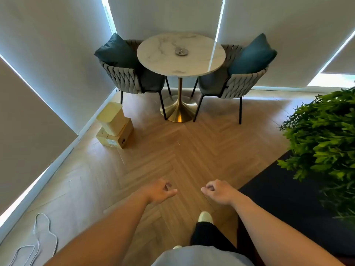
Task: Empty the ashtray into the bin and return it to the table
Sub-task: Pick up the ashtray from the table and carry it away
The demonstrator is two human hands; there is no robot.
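Observation:
A small round metal ashtray [181, 51] sits near the middle of a round marble table [153, 54] with a gold pedestal, far ahead of me. A pale yellow bin [111, 118] rests on cardboard boxes at the left wall, left of the table. My left hand [160, 191] and my right hand [218, 191] hang low over the wooden floor, well short of the table. Both hold nothing, with the fingers loosely curled and apart.
Two woven grey chairs [124, 77] [238, 83] with teal cushions flank the table. Cardboard boxes [115, 139] stand on the floor at left. A green plant [326, 135] and a dark rug [284, 198] are at right. A white cord [38, 237] lies at bottom left.

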